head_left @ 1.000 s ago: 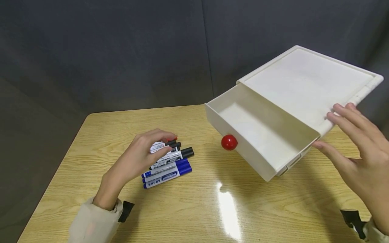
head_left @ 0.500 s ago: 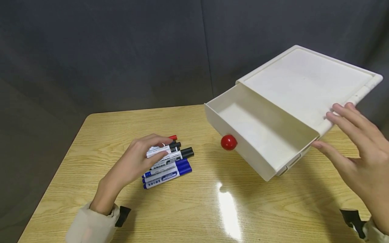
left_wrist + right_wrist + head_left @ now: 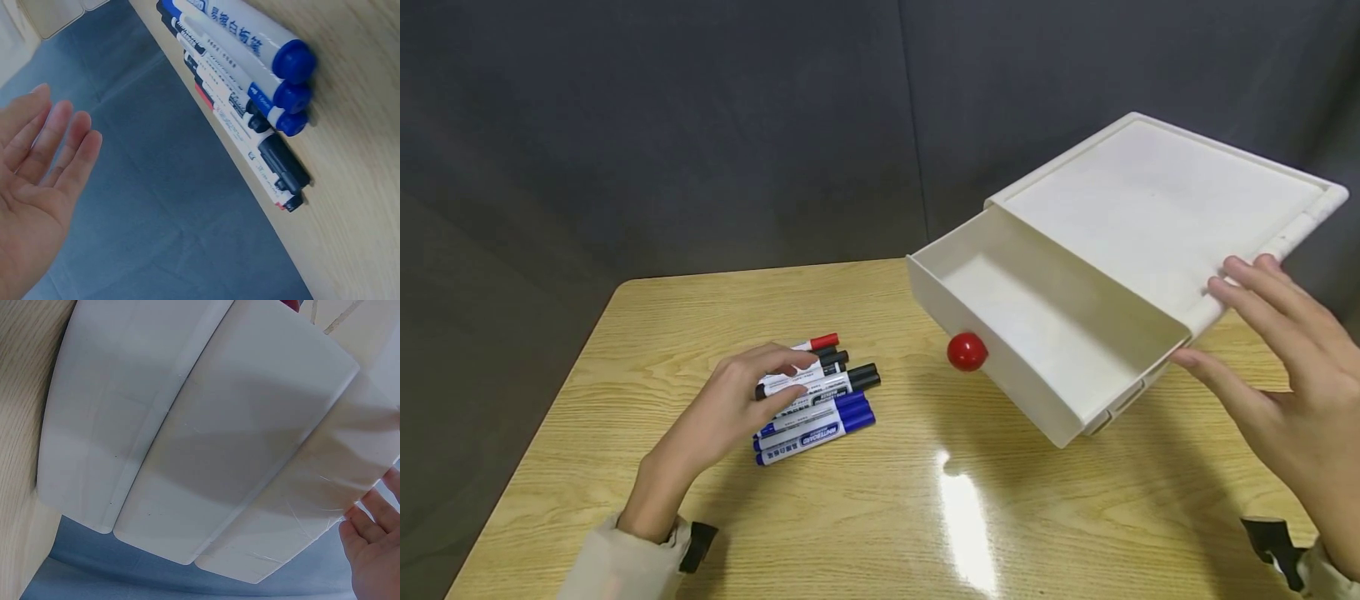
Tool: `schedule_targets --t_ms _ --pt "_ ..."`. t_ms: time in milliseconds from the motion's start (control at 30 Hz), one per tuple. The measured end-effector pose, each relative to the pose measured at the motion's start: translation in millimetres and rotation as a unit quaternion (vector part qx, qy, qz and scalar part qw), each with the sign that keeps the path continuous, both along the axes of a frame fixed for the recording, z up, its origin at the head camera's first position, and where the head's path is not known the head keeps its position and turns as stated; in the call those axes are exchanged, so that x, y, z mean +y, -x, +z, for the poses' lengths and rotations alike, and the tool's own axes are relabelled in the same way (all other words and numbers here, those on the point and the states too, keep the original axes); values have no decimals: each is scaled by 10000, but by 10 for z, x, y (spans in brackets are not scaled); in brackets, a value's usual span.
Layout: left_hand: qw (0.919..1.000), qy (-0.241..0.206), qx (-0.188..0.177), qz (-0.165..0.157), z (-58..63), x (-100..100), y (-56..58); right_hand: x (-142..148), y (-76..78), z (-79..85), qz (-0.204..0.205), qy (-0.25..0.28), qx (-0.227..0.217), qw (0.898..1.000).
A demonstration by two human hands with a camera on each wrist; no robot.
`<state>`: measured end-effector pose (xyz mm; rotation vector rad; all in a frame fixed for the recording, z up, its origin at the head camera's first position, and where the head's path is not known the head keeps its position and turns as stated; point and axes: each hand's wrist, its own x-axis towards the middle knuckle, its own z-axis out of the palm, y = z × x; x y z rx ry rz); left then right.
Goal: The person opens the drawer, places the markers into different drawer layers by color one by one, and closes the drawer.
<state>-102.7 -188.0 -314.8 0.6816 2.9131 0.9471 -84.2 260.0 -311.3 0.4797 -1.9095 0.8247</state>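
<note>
Several whiteboard markers lie side by side on the table, among them a red-capped marker [image 3: 824, 341], a thick black-capped marker [image 3: 862, 379] and a blue-capped marker [image 3: 854, 419]. Over their left ends my left hand [image 3: 730, 408] hovers with fingers loosely bent; the left wrist view shows nothing in that hand [image 3: 44, 181]. On the right stands a white drawer unit [image 3: 1165, 192], its top drawer [image 3: 1037, 300] pulled out and a round red knob [image 3: 967, 352] on the drawer's front. My right hand [image 3: 1292, 358] touches the unit's top edge with extended fingertips, thumb lower along its side.
A pale wood table [image 3: 895, 517] carries everything, with its left edge and rounded far corner in view. Behind it hangs a dark grey curtain [image 3: 760, 142]. In the right wrist view the unit's side shows stacked white panels [image 3: 187, 437].
My left hand has drawn back slightly left and toward me, uncovering more of the red-capped and black-capped markers. The right hand and the drawer unit have stayed put.
</note>
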Motion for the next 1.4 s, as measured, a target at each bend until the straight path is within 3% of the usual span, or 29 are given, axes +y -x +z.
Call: schedule_targets --t_ms 700,1400 --pt "9993 -2 -167 343 -158 -133 -84 -10 10 -3 35 54 43 10000" --pt "9992 -2 -130 366 -300 -188 -151 -20 8 6 24 94 36 9999"
